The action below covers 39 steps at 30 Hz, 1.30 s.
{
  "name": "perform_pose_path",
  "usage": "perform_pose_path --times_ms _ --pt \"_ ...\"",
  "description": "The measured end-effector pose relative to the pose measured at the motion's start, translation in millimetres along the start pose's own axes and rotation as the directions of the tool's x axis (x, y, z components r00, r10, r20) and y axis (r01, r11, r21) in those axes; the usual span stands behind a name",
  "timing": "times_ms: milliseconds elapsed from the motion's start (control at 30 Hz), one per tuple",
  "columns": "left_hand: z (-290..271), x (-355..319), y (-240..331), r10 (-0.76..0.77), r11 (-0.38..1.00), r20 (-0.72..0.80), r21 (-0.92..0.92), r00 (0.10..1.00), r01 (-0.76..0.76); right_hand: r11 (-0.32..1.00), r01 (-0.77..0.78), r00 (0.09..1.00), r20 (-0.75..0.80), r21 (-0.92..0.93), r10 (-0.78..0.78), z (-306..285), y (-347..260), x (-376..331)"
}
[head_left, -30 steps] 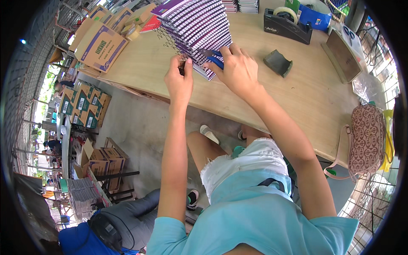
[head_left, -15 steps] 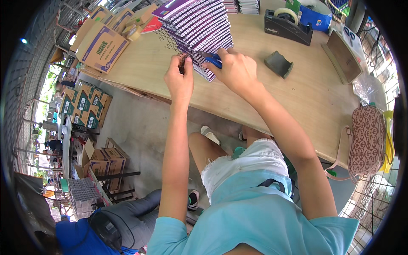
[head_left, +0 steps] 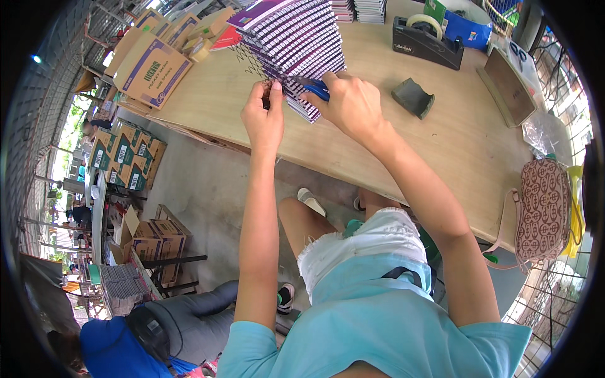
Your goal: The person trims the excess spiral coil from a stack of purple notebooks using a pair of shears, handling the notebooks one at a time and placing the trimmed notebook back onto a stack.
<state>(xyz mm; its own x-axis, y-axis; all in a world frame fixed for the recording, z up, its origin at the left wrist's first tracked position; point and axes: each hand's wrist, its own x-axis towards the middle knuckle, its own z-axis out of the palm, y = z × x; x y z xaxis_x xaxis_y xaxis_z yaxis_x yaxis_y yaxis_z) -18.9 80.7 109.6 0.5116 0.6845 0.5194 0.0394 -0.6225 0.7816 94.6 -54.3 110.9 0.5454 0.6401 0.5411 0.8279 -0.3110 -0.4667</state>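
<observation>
A tall, leaning stack of purple spiral-bound notebooks stands at the table's near edge. Loose dark spiral wires stick out from its left side. My left hand pinches dark spiral wire beside the lower left of the stack; its fingertips partly hide the wire. In my right hand are blue-handled pliers, the fingers wrapped round the handles. The jaws point left against the notebook spines, near my left fingertips. Whether they grip a wire is too small to tell.
Right of the stack are a black tape dispenser, a dark curved block and a wooden piece. A patterned bag hangs at the right edge. Cartons sit at far left. Behind me on the left, a person in blue bends over.
My left hand has shifted slightly left, still pinching the wire. My right hand and the pliers are nearly unmoved. The person in blue at the lower left has moved a little.
</observation>
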Motion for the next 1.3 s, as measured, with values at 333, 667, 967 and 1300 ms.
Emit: perform_pose_path --times_ms 333,667,967,1300 --pt "-12.6 4.4 9.2 0.092 0.985 0.011 0.143 0.996 -0.093 0.991 0.074 0.97 -0.221 -0.109 -0.097 -2.2 -11.5 2.4" --pt "-13.3 11.7 17.1 0.157 0.969 0.017 0.193 0.987 -0.157 1.0 0.016 0.995 -0.098 -0.005 -0.016 -9.7 -8.1 2.5" --pt "-10.1 10.4 19.8 0.146 0.975 0.007 0.169 0.989 -0.145 0.985 0.09 0.954 -0.271 -0.145 -0.127 -9.6 -11.6 4.8" --pt "-10.7 6.9 17.7 0.113 0.977 0.005 0.181 0.994 -0.112 0.997 0.074 0.994 -0.083 0.002 -0.074 -16.0 -6.2 10.5"
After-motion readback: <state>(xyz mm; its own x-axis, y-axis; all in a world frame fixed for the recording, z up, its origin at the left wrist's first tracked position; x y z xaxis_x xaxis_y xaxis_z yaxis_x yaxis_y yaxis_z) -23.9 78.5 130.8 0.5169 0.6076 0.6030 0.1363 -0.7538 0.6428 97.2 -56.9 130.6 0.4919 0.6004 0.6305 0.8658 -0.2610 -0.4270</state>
